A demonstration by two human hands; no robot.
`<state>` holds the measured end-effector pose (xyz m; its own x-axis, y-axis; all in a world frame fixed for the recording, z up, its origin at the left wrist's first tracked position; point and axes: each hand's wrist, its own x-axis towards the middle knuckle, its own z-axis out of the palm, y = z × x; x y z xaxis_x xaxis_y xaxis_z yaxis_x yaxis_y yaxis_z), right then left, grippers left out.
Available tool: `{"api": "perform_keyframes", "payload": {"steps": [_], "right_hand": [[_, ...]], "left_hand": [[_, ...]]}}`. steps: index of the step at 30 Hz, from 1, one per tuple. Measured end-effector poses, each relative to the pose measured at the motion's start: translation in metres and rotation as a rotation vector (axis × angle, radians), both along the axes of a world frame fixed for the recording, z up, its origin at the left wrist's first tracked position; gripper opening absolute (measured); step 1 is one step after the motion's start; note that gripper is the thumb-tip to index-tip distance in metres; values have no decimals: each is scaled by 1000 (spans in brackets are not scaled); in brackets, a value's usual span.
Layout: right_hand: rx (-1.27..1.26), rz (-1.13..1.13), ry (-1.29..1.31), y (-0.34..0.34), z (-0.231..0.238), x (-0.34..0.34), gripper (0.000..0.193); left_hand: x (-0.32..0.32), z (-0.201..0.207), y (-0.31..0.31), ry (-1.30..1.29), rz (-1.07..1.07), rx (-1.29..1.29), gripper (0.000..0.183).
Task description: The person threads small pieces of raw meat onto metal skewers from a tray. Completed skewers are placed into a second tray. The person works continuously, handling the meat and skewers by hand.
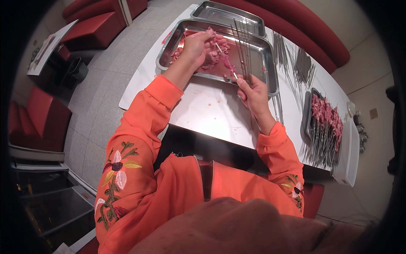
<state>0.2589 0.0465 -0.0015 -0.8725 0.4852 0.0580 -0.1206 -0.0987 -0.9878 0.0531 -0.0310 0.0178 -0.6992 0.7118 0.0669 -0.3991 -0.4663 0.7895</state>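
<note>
Over the metal tray (270, 63), my left hand (195, 50) is closed, with pink raw meat (209, 33) at its fingertips. More raw meat pieces (213, 61) lie in the tray below and beside it. My right hand (255, 95), at the tray's near edge, is closed round a bundle of thin metal skewers (244, 53) pointing up and away. Between its thumb and forefinger sticks out one skewer (235, 76), slanting toward my left hand and carrying pieces of meat (227, 62). Its far end lies near my left fingers.
A second metal tray (228, 13) stands behind the first. Loose skewers (302, 65) lie on the white table (203, 101) to the right. Farther right, a dark tray (307, 116) bears many loaded meat skewers (325, 118), beside a white plastic bin (349, 156). A red bench (296, 25) runs behind.
</note>
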Motion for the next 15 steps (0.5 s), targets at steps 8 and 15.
{"api": "perform_keyframes", "payload": {"steps": [8,15], "right_hand": [[-27,-9,-3,0,3,1,16],[-46,-34,0,4,2,-3,18]], "left_hand": [[9,-12,7,-23,-116,27,19],[22,-7,8,25,-156,-11,22]]}}
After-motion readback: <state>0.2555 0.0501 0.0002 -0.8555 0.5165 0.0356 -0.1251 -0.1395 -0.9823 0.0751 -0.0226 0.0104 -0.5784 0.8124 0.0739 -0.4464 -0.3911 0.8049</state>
